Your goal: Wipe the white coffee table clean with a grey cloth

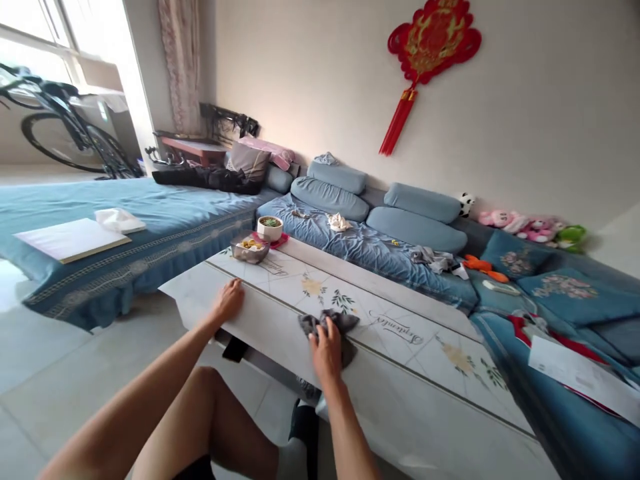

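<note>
**Hands and fingers.** Two hands are in view. The left hand rests palm-down near the counter's near edge; its fingers are slightly spread and touch only the counter surface. The right hand lies on top of the cloth, with its fingers slightly spread and pressing down. No pinch is visible.

**Cloth.** One grey cloth lies directly beneath the right hand's fingers and palm, flat on the counter and well apart from the left hand. It is bunched and folded irregularly, with one corner projecting beyond the fingers.

**Other items on the counter.** At the far end are one white bowl holding food with green topping and one clear dish holding yellow food. The two stand just beside each other. The bowl sits on one red mat.

**Surroundings.** One blue sofa runs along the counter's far side.
</note>
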Demonstrator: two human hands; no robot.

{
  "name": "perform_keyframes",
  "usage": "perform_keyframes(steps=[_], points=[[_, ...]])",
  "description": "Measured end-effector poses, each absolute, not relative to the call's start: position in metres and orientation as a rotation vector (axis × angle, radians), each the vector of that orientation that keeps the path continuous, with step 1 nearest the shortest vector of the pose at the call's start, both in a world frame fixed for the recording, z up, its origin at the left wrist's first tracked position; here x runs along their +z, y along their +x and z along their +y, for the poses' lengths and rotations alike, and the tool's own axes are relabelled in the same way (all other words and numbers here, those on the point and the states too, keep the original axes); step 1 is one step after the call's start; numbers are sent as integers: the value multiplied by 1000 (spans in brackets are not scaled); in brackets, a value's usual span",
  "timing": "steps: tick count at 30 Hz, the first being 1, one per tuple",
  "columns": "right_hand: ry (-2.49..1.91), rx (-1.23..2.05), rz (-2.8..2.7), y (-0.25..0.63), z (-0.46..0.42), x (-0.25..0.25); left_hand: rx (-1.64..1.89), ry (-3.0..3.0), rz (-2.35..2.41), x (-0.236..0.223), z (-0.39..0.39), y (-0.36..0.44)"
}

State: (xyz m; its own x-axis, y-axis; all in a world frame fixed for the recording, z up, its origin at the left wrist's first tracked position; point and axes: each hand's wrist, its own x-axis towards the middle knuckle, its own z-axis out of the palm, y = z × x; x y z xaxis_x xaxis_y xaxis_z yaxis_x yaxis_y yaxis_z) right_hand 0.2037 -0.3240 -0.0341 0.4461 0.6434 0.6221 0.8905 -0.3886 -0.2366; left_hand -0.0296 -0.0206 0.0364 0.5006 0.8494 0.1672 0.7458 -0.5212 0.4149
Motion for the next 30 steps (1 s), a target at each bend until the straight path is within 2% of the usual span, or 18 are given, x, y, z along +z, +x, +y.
perform_keyframes(steps=[2,5,9,12,14,17,20,23,26,28,30], points=[[-2095,-498,-1450,169,-327,-32,506,2477,1372,36,9,-49],[-2049,-414,-1575,162,-402,-37,471,2577,1330,22,39,-62],[-2124,-581,-1448,253,-556,-50,519,2690,1330,2,54,-65],[-2478,-547,-963,334,-605,-38,574,2705,1354,-4,54,-64],[-2696,-452,-609,364,-577,-12,588,2709,1348,-3,52,-63],[-2766,-381,-412,359,-464,29,583,2706,1340,2,51,-62],[-2632,-350,-760,298,-330,46,566,2697,1361,7,50,-62],[-2365,-236,-1303,200,-244,39,550,2688,1371,9,48,-63],[-2129,-158,-1633,115,-242,20,531,2686,1352,8,49,-64],[-2019,-141,-1732,97,-291,5,525,2689,1344,4,50,-65],[-1983,-218,-1762,117,-369,-9,535,2693,1348,1,52,-65]])
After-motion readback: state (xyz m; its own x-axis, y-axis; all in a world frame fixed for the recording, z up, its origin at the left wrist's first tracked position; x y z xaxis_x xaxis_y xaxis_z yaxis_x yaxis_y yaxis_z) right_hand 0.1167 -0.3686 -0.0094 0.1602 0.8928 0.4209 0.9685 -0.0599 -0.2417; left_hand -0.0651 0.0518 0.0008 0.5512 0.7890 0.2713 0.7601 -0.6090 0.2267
